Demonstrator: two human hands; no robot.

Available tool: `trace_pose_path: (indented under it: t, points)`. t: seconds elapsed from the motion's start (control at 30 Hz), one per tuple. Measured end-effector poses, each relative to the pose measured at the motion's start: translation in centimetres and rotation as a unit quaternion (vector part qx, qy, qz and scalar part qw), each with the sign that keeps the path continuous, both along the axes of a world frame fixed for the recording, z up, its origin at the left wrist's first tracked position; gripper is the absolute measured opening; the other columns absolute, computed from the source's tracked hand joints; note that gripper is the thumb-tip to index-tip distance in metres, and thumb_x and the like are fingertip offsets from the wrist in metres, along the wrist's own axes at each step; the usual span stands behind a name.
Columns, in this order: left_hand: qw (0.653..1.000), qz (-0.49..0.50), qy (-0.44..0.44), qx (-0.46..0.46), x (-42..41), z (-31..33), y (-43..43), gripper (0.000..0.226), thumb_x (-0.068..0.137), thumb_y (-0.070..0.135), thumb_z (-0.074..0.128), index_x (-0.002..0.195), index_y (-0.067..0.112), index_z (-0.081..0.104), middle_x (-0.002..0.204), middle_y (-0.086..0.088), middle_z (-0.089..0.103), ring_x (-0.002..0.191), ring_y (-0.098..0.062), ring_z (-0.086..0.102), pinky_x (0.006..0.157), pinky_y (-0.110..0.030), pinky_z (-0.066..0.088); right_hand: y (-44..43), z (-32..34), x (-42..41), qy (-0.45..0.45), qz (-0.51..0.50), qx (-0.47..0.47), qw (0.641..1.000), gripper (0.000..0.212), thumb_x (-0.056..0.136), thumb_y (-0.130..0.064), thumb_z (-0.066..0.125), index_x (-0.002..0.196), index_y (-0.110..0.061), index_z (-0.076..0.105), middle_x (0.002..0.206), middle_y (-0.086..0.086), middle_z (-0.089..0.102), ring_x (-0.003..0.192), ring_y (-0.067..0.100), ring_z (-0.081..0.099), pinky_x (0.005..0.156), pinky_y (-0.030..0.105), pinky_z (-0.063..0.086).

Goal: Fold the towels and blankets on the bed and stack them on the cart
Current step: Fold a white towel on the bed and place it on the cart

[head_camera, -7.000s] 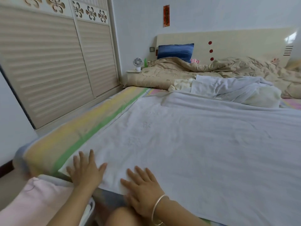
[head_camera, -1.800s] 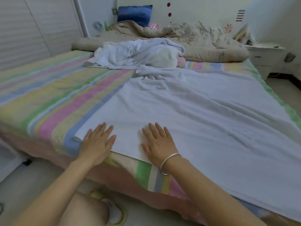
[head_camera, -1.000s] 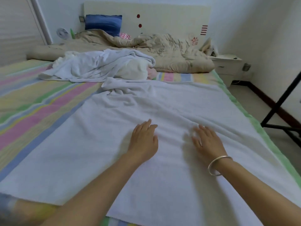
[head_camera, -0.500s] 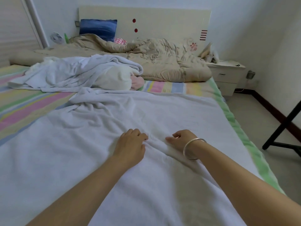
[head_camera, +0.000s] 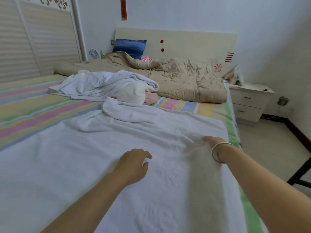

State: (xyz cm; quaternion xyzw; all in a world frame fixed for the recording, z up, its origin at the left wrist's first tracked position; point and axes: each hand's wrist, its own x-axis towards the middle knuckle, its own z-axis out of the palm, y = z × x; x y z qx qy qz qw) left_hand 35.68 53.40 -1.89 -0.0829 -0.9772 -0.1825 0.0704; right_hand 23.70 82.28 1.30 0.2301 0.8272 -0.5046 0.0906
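Out at the right edge of the bed (head_camera: 33, 105), the right hand (head_camera: 210, 143) is nearest the white blanket (head_camera: 84, 157) hem, grip too blurred to tell. Left hand (head_camera: 133, 165) rests loose mid-blanket.

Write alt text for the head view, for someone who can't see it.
A left hand rests on a large white towel spread over a striped bed; the blurred right hand touches it near the bed's edge. A crumpled white pile and tan quilt lie beyond.
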Motion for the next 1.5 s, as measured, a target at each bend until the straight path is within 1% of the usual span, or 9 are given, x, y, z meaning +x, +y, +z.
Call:
trace_pose_path:
  t: [0.13, 0.37, 0.5, 0.7, 0.97, 1.13, 1.3, 1.4, 1.5]
  points:
    - [0.999, 0.038, -0.015, 0.027, 1.6, 1.2, 0.5, 0.030, 0.098, 0.026, 0.047, 0.125, 0.033, 0.059, 0.124, 0.013, 0.058, 0.118, -0.009, 0.052, 0.098, -0.026, 0.041, -3.9, 1.8, 2.0, -0.016, 0.066, -0.175, 0.982, 0.057, 0.084, -0.065, 0.054, 0.093, -0.010, 0.065, 0.116, 0.005, 0.057, 0.090, 0.023, 0.055, 0.080, 0.037, 0.050]
    - [0.967, 0.132, -0.008, 0.218, 0.5, 2.9, 0.0, 0.033, 0.101, 0.026, 0.036, 0.130, 0.025, 0.052, 0.131, 0.005, 0.058, 0.115, -0.018, 0.058, 0.100, -0.041, 0.047, -13.4, -0.7, 10.2, 0.045, 0.387, 0.145, 0.910, 0.068, 0.099, -0.058, 0.022, 0.086, -0.023, 0.079, 0.135, 0.003, 0.052, 0.117, 0.019, 0.051, 0.097, 0.027, 0.030]
    - [0.978, 0.106, 0.006, 0.181, -0.2, 2.5, -0.2, 0.035, 0.100, 0.024, 0.042, 0.134, 0.028, 0.049, 0.138, 0.007, 0.048, 0.122, -0.016, 0.050, 0.102, -0.037, 0.043, -12.3, -1.6, 10.7, 0.092, 0.300, 0.048, 0.948, 0.059, 0.100, -0.046, 0.036, 0.065, -0.020, 0.076, 0.098, -0.007, 0.074, 0.096, 0.008, 0.064, 0.096, 0.025, 0.040]
    - [0.993, -0.012, -0.027, 0.118, -3.4, 0.4, 2.7, 0.041, 0.100, 0.025, 0.044, 0.140, 0.032, 0.046, 0.156, 0.013, 0.028, 0.143, -0.011, 0.025, 0.115, -0.030, 0.027, -9.4, -0.4, 6.5, 0.043, 0.036, -0.283, 0.958, 0.012, 0.100, -0.012, 0.048, 0.096, -0.002, 0.052, 0.091, 0.014, 0.061, 0.068, 0.028, 0.066, 0.059, 0.032, 0.056]
    - [0.950, 0.139, -0.058, 0.272, -10.2, -1.0, 5.5, 0.033, 0.092, 0.017, 0.051, 0.124, 0.023, 0.057, 0.119, 0.006, 0.063, 0.113, -0.016, 0.059, 0.098, -0.029, 0.045, -10.0, -2.1, -2.0, -0.153, 0.007, -0.383, 0.911, 0.036, 0.094, -0.028, 0.056, 0.065, -0.007, 0.051, 0.049, 0.004, 0.050, 0.033, 0.013, 0.045, 0.032, 0.015, 0.028]
    - [0.942, 0.147, -0.041, 0.300, -15.4, -0.3, 6.2, 0.027, 0.092, 0.020, 0.053, 0.118, 0.023, 0.060, 0.112, 0.007, 0.064, 0.102, -0.014, 0.062, 0.094, -0.032, 0.049, -8.9, -1.0, -6.5, -0.024, -0.078, -0.389, 0.918, 0.027, 0.082, -0.003, 0.052, 0.058, -0.011, 0.045, 0.040, -0.001, 0.039, 0.036, 0.015, 0.039, 0.040, 0.019, 0.037]
    - [0.970, 0.082, 0.011, 0.228, -21.2, -1.2, 9.2, 0.035, 0.091, 0.019, 0.057, 0.126, 0.022, 0.056, 0.127, 0.006, 0.054, 0.118, -0.015, 0.052, 0.100, -0.030, 0.043, 0.2, 2.4, -10.4, 0.123, -0.143, -0.305, 0.933, 0.022, 0.083, -0.018, 0.058, 0.061, -0.018, 0.058, 0.062, 0.003, 0.055, 0.057, 0.022, 0.049, 0.056, 0.027, 0.043]
    - [0.985, 0.052, 0.032, 0.161, -23.9, -2.8, 11.3, 0.034, 0.091, 0.020, 0.058, 0.125, 0.022, 0.058, 0.128, 0.004, 0.055, 0.123, -0.019, 0.047, 0.104, -0.030, 0.038, 5.5, 0.4, -12.4, 0.085, -0.146, -0.108, 0.980, 0.025, 0.082, -0.008, 0.051, 0.058, -0.009, 0.049, 0.059, 0.011, 0.043, 0.056, 0.025, 0.040, 0.055, 0.029, 0.034]
    - [0.989, 0.058, 0.072, 0.113, -26.9, -3.7, 12.7, 0.020, 0.090, 0.019, 0.055, 0.108, 0.021, 0.065, 0.114, 0.004, 0.060, 0.113, -0.020, 0.052, 0.095, -0.029, 0.042, 8.7, -2.9, -14.5, -0.002, -0.124, -0.143, 0.982, 0.016, 0.086, -0.014, 0.056, 0.075, -0.003, 0.058, 0.064, 0.011, 0.049, 0.050, 0.024, 0.045, 0.048, 0.025, 0.042]
